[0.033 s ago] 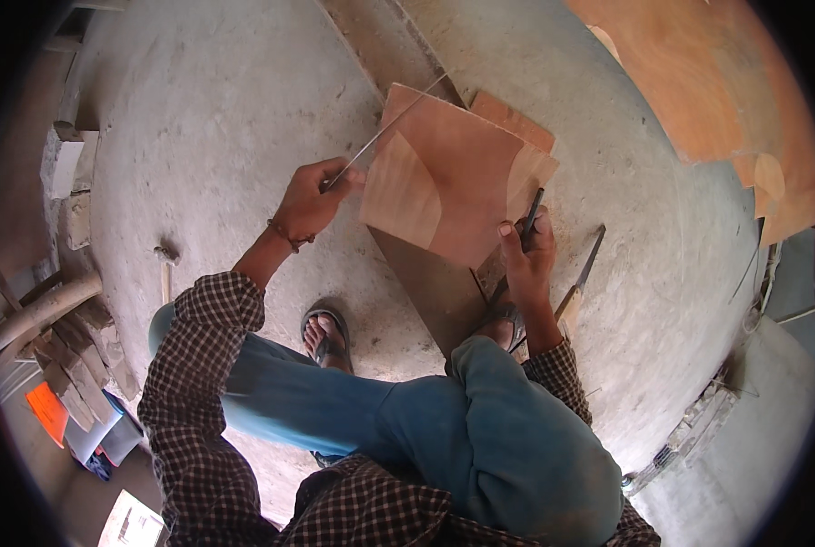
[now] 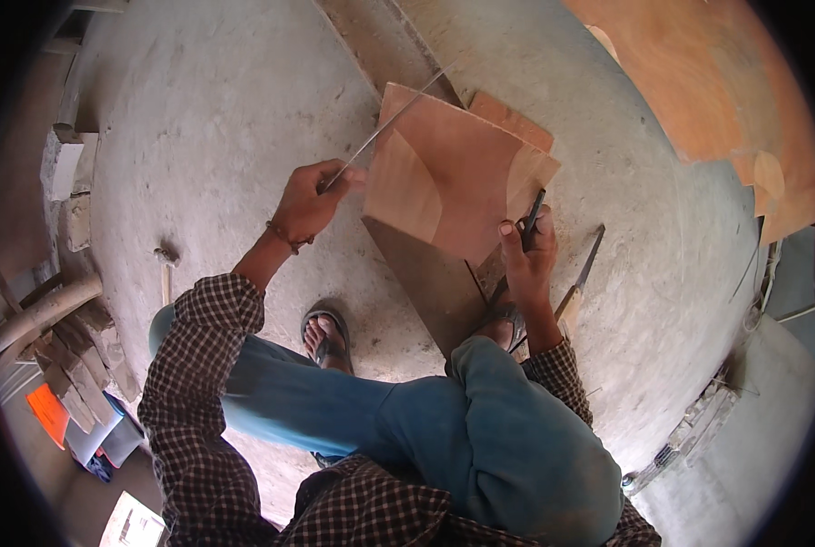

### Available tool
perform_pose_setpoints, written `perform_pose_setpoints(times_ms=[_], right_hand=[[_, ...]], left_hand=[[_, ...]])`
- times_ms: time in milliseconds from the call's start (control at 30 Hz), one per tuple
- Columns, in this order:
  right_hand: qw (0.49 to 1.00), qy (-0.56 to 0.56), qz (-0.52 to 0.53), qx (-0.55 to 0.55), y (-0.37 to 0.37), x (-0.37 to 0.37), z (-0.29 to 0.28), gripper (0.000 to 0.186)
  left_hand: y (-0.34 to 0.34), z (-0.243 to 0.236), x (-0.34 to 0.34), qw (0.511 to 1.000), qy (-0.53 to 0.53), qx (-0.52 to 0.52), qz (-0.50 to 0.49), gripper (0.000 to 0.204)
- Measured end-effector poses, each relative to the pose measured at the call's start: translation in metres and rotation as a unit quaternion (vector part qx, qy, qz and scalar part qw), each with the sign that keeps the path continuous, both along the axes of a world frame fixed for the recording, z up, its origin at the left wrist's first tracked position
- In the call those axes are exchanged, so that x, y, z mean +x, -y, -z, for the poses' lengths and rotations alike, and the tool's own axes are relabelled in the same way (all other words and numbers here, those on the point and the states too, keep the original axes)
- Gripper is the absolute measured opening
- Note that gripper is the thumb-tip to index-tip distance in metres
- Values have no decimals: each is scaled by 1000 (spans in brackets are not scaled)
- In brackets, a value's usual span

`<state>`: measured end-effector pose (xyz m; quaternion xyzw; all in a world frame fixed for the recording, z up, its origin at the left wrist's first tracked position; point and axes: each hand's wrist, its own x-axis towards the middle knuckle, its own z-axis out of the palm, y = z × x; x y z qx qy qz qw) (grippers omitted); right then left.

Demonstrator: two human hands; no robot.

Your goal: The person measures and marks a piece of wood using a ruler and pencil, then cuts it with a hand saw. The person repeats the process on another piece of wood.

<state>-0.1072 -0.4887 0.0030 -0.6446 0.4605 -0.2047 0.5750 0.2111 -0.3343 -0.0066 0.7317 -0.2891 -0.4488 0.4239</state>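
A square piece of reddish plywood (image 2: 466, 178) with paler curved patches lies in front of me, over another board. My left hand (image 2: 312, 201) is closed by its left edge on a thin, straight metal strip (image 2: 394, 122), seen nearly edge-on. The strip slants up and right across the plywood's far left corner. At the near right corner, my right hand (image 2: 527, 260) is closed around a black pen-like tool (image 2: 534, 210), its end pointing up and away. Whether it is a pen or a marker I cannot tell.
Under the plywood, a long plank (image 2: 357, 41) and a smaller board (image 2: 514, 120) stick out. A pointed blade with a wooden handle (image 2: 591, 257) lies right of my right hand. A hammer (image 2: 166, 264) is on the left. Large plywood sheets (image 2: 681, 77) lie far right.
The plywood's near left corner and the metal strip's far end have shifted very slightly. Both hands stay almost where they were, holding the same things.
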Motion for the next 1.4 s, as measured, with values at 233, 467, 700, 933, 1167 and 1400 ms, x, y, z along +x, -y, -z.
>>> perform_pose_setpoints(times_ms=[233,467,700,933,1167,1400], right_hand=[[938,88,-14,-336,37,13,-11,18],[932,147,-107,-314,27,23,-30,32],[951,83,-168,-247,37,18,-15,32],[987,3,-68,144,28,-5,16,27],[994,-63,-84,-30,6,1,63,33],[984,-129,-110,-51,-1,20,52,34]], left_hand=[[2,-22,35,961,-157,28,-227,42],[2,-23,1,970,-180,164,-29,55],[-9,-6,-6,956,-266,122,-22,33],[-22,14,-24,992,-102,66,28,21],[-41,45,-33,988,-88,110,68,15],[-62,65,-40,979,-84,155,100,18]])
